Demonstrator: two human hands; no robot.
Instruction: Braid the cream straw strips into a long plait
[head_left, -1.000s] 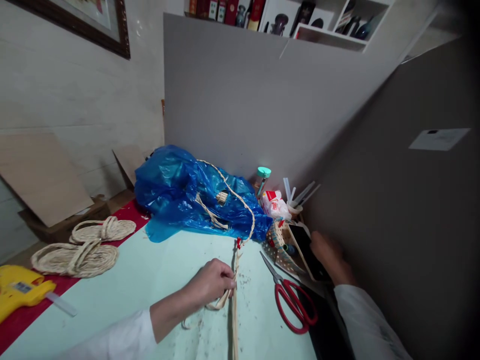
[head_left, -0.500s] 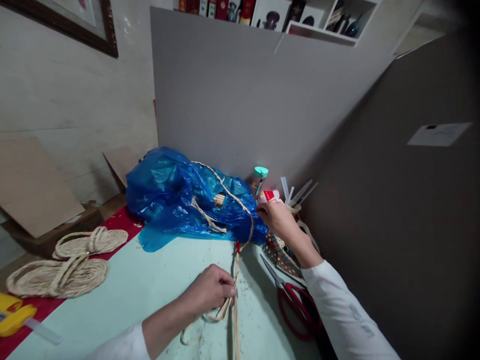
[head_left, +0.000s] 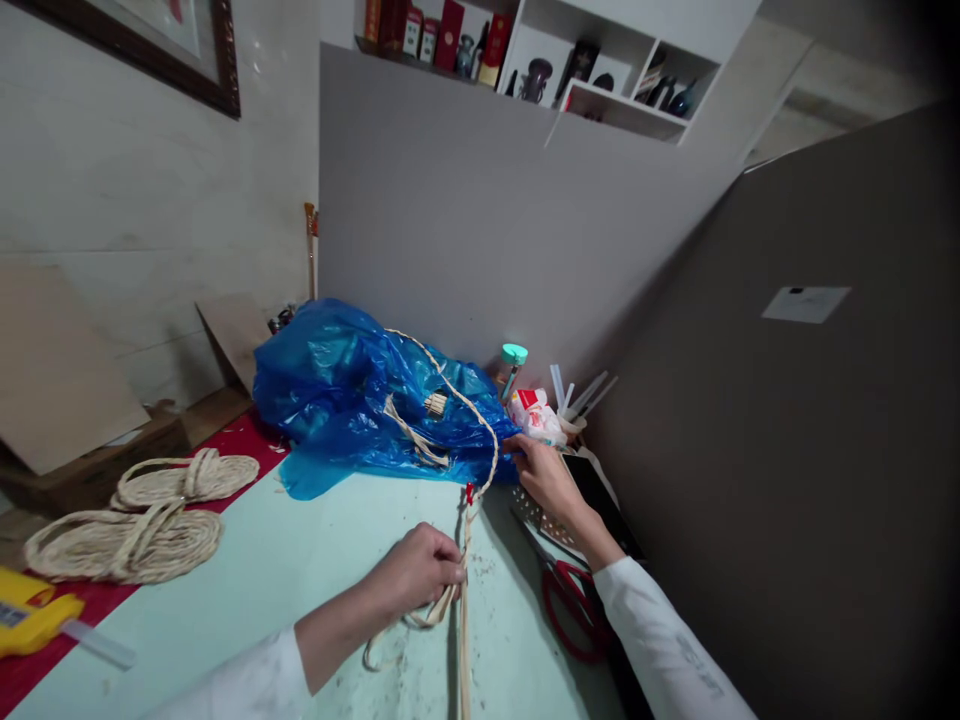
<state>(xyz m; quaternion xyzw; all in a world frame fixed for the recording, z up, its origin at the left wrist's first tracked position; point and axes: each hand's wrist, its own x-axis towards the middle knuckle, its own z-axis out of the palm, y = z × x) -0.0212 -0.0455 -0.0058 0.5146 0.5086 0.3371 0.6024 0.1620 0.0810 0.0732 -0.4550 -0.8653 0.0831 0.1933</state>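
Observation:
My left hand (head_left: 417, 570) is closed around pale flat straw strips (head_left: 459, 640) that lie on the light green table top (head_left: 285, 580). A braided straw cord (head_left: 480, 440) runs from a red tie near the strips up over a crumpled blue plastic bag (head_left: 352, 400). My right hand (head_left: 546, 475) reaches to the bag's right edge, fingers curled at the blue plastic beside a red-and-white packet (head_left: 534, 414). What those fingers hold, if anything, I cannot make out.
Red-handled scissors (head_left: 571, 598) lie under my right forearm next to a dark phone (head_left: 600, 495). A teal-capped bottle (head_left: 511, 368) and white sticks (head_left: 577, 398) stand in the corner. Two woven straw sandals (head_left: 142, 520) and a yellow glue gun (head_left: 34, 618) lie at left. Grey boards wall in the back and right.
My right hand went from the phone by the basket up to the packet, then down to the blue bag's edge. My left hand stayed closed on the strips.

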